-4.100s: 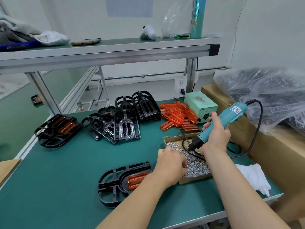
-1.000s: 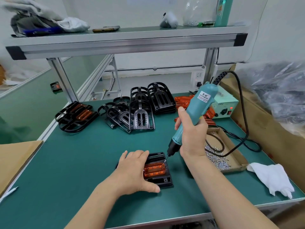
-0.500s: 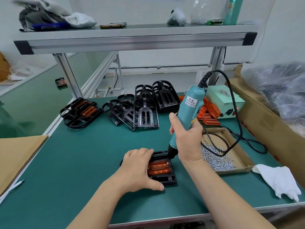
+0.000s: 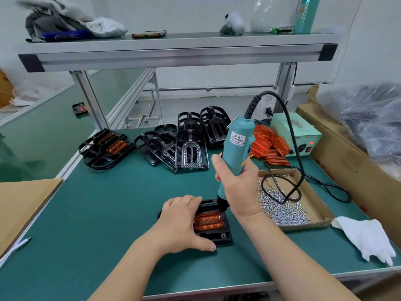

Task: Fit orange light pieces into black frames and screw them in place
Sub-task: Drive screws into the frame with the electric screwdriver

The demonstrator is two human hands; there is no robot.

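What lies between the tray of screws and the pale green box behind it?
A heap of orange light pieces and a black cord; the head view shows it.

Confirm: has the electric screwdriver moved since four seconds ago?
Yes. From over the screw box, the electric screwdriver went left; its tip now meets the black frame.
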